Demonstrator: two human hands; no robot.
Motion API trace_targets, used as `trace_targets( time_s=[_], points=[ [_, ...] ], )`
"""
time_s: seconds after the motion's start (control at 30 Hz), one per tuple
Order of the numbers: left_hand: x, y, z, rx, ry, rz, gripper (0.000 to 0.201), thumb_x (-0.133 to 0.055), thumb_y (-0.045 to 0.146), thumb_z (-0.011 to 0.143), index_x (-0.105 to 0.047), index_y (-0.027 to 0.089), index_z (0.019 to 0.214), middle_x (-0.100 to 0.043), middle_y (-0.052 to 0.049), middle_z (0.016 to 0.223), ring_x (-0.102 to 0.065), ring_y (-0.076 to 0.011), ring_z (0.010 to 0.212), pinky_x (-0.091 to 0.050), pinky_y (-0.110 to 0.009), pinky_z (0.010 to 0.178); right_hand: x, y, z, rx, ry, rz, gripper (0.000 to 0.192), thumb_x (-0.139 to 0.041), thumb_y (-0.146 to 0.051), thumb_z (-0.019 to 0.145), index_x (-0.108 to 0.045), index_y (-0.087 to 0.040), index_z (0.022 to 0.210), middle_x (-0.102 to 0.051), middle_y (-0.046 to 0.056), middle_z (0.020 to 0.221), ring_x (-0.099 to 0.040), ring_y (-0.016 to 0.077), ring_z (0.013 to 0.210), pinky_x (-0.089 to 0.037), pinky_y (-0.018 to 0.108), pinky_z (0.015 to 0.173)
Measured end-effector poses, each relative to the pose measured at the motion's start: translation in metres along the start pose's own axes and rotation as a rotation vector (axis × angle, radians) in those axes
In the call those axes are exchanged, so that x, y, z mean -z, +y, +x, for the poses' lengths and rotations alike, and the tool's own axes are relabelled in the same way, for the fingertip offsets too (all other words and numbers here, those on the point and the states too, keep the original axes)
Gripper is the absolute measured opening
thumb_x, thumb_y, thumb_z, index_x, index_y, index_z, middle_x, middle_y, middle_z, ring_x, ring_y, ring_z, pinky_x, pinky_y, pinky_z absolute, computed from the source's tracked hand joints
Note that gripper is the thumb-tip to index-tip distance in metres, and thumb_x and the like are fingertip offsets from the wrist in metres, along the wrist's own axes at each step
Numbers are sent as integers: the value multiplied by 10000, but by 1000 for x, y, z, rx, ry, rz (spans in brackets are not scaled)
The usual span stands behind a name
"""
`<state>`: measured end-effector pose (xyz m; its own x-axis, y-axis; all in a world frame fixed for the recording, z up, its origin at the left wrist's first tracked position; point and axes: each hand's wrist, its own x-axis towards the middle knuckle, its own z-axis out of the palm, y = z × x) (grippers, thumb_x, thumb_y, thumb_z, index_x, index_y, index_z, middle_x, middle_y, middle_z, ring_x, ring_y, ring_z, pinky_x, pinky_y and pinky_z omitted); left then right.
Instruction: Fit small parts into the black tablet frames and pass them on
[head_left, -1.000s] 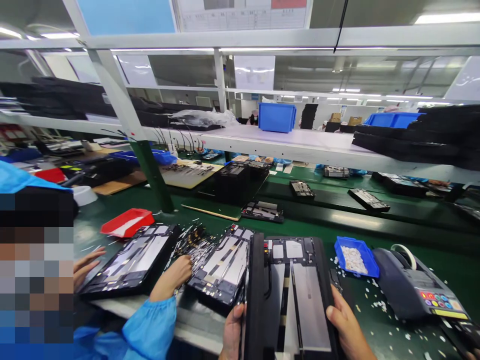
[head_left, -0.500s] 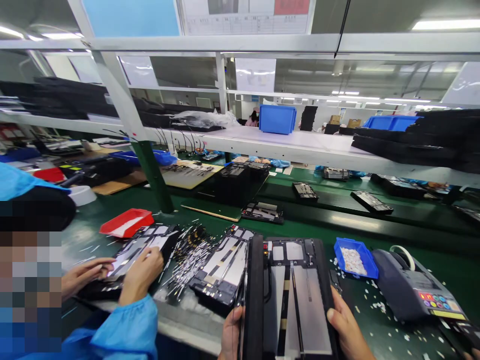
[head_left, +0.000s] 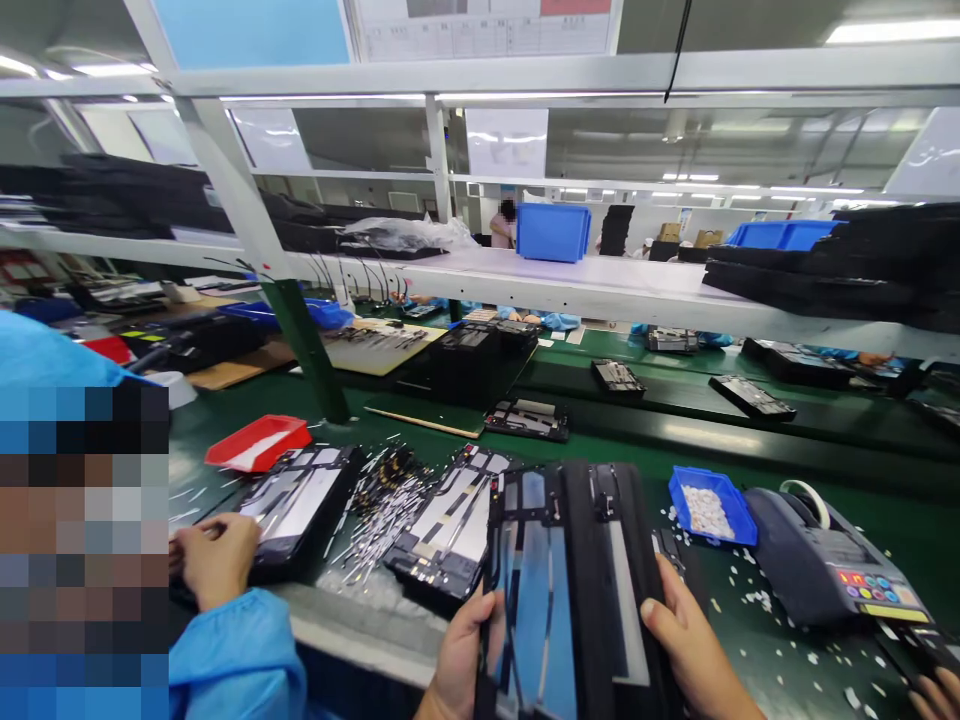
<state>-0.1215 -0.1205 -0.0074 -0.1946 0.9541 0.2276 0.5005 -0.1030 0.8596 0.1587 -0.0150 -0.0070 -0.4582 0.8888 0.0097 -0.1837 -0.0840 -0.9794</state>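
Observation:
At the table's near edge lies a black tablet tray [head_left: 592, 590], gripped from both sides. My left hand [head_left: 461, 655] holds its left side, where an open tablet chassis [head_left: 525, 590] with a blue-reflecting panel is tilted up. My right hand [head_left: 686, 645] grips the tray's right edge. Just to the left, another open tablet chassis [head_left: 454, 525] rests on the green mat beside a pile of small metal strips [head_left: 382, 505].
A co-worker in a blue sleeve [head_left: 232, 655] at the left has a hand [head_left: 214, 560] on a further chassis [head_left: 296, 505]. A red tray [head_left: 259, 442], a small blue bin of white bits [head_left: 712, 508] and a tape dispenser [head_left: 825, 565] stand around. More trays ride the belt [head_left: 750, 425] under a white shelf [head_left: 600, 285].
The tablet chassis in my tray has tipped up at the left, and my left hand has slid up along it. The co-worker's hand left the strip pile and drew back to the left.

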Motion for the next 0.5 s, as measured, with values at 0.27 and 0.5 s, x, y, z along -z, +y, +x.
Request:
trace_targets(
  time_s=[0.27, 0.5],
  points=[
    [-36, 20, 5, 491, 215, -1212, 538, -784, 186, 741, -728, 298, 1264, -798, -39, 1151, -733, -247, 1139, -558, -339, 1046, -16, -15, 6, 14, 33, -244, 1025, -665, -667, 875, -218, -198, 1670, -194, 100, 1730, -126, 276, 1609, -127, 441, 1307],
    [29, 48, 47, 393, 231, -1010, 428, -751, 287, 881, -705, 235, 1303, -749, -64, 1300, -705, -248, 1191, -560, -318, 1027, -76, -46, 65, -217, -138, 46, 945, -750, -364, 749, -312, -267, 1581, -617, 106, 1445, -616, 332, 1274, -488, 491, 1076]
  ],
)
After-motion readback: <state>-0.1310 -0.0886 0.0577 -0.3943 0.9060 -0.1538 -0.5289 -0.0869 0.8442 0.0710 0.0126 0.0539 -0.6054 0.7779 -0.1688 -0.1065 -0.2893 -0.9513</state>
